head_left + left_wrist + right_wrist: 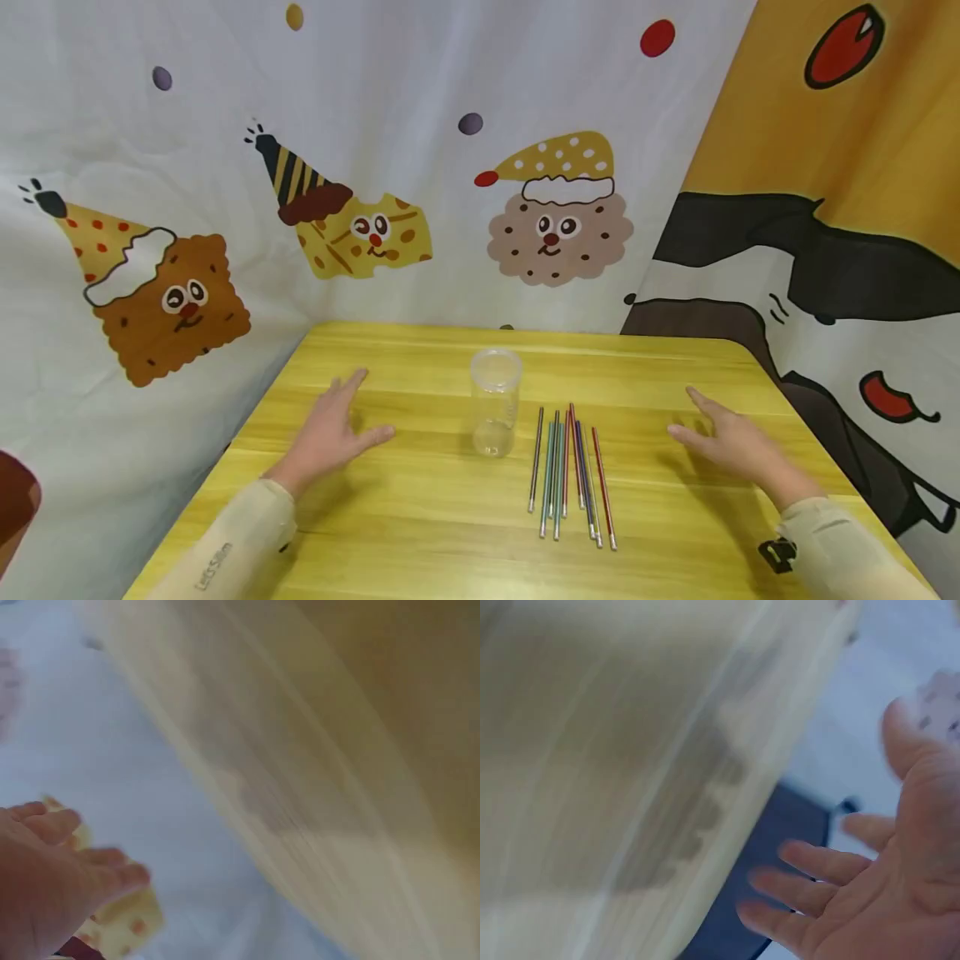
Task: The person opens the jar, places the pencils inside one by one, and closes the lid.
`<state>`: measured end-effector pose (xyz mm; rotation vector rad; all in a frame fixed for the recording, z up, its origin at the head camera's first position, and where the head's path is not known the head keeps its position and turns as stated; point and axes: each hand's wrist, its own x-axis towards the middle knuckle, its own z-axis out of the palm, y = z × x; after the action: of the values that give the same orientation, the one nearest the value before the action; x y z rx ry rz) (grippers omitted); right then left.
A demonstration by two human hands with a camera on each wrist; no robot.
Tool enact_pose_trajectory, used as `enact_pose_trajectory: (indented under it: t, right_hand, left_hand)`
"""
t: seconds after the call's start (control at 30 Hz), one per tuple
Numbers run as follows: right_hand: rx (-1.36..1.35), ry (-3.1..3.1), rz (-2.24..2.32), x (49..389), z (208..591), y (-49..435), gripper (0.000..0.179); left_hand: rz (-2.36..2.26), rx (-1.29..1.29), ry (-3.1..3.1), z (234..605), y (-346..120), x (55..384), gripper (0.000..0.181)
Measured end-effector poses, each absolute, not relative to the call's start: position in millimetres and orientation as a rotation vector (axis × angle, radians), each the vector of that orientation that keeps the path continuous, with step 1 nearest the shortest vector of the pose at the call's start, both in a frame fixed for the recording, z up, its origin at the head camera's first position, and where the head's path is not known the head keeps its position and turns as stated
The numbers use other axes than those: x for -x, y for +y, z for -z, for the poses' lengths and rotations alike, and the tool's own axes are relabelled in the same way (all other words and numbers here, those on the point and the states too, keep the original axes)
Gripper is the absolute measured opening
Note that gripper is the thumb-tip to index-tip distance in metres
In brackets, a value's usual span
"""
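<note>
A clear plastic cup [493, 408] stands upright near the middle of the yellow wooden table [420, 533]. Just right of it lies a loose bunch of slim pencils [564, 467], in dark, green, red and purple tones, their silvery ends toward the near side. To the left of the cup, my left hand [330, 429] hovers with thumb and fingers spread, holding nothing. On the far side of the pencils my right hand [731, 437] is likewise empty, its fingers extended. The right wrist view shows that palm [900, 877] with fingers apart; in the left wrist view the left hand [60, 877] appears blurred.
A printed cloth [420, 83] with cartoon biscuits and cheese hangs behind the table and along its left side. To the right, an orange and black patterned cloth [862, 275] borders the table edge. A small black item [777, 554] sits at the right sleeve's cuff.
</note>
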<state>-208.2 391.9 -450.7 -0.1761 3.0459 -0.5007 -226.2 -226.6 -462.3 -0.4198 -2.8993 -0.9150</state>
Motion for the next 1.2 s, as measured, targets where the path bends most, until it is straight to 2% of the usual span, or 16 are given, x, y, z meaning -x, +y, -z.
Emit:
enact_pose_trajectory:
  t: [0.2, 0.43, 0.67, 0.8, 0.93, 1.2]
  right_hand:
    - [0.189, 2.887, 0.794, 200, 450, 324, 0.072]
    - [0.111, 2.757, 0.897, 203, 464, 278, 0.072]
    - [0.204, 2.813, 1.067, 220, 445, 241, 0.075]
    - [0.422, 2.796, 1.304, 233, 422, 202, 0.068]
    - [0.652, 2.876, 1.323, 240, 406, 168, 0.064]
    - [0.67, 3.124, 1.267, 231, 399, 130, 0.079]
  left_hand:
    - [1.518, 0.426, -2.774, 456, -145, 203, 0.118]
    - [1.739, 0.385, -2.65, 467, -76, 205, 0.123]
    - [1.734, 0.312, -2.617, 473, -52, 216, 0.117]
    - [1.723, 0.346, -2.626, 471, -42, 224, 0.111]
    - [1.69, 0.374, -2.617, 469, -32, 230, 0.106]
    - [1.497, 0.339, -2.639, 466, -23, 227, 0.091]
